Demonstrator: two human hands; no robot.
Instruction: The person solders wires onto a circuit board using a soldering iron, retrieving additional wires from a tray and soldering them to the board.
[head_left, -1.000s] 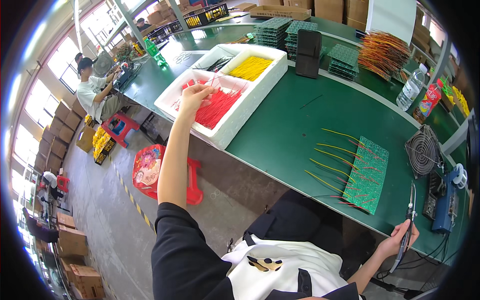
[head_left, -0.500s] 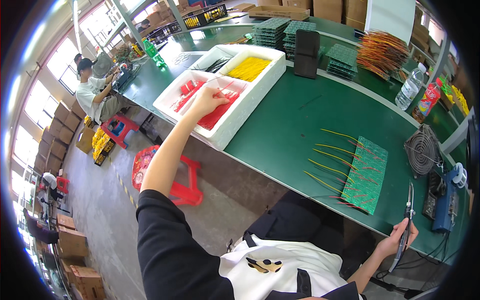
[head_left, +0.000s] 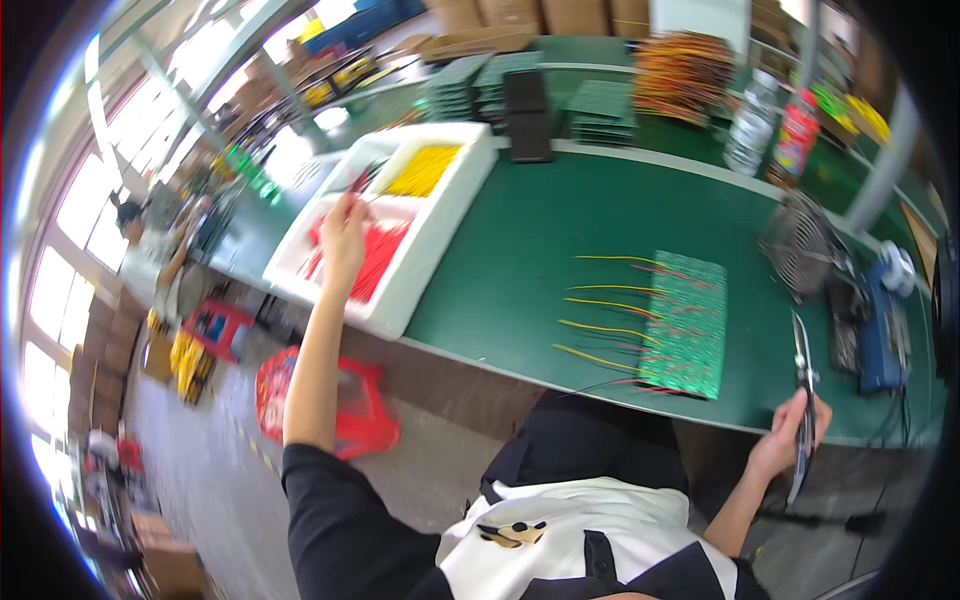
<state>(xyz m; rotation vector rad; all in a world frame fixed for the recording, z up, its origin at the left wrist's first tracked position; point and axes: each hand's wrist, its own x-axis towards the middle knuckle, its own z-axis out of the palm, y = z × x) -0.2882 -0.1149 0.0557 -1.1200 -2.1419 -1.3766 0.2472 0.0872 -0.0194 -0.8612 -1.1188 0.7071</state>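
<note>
My left hand (head_left: 344,240) is raised over the white foam tray (head_left: 440,240), its fingers closed on red wires (head_left: 359,183) that stick up past the fingertips; the image is blurred there. Under it lies a compartment of loose red wires (head_left: 378,262), and beyond are yellow wires (head_left: 423,170). My right hand (head_left: 785,440) grips a soldering iron (head_left: 803,400) upright near the table's front edge, slim tip pointing away. Between the hands rests a green circuit board panel (head_left: 690,325), with yellow wires (head_left: 610,328) and red wires standing out from it toward the left.
At the right stand a round fan (head_left: 797,245) and a blue soldering station (head_left: 880,330). Behind are two bottles (head_left: 752,125), a dark phone (head_left: 527,115), stacked circuit boards (head_left: 603,112) and an orange wire pile (head_left: 683,75). A red stool (head_left: 365,410) and a seated person (head_left: 150,255) are left.
My left hand has lifted from the red wires and moved toward the tray's far side, with red wires in its fingers. The view has shifted; my right hand still holds the soldering iron.
</note>
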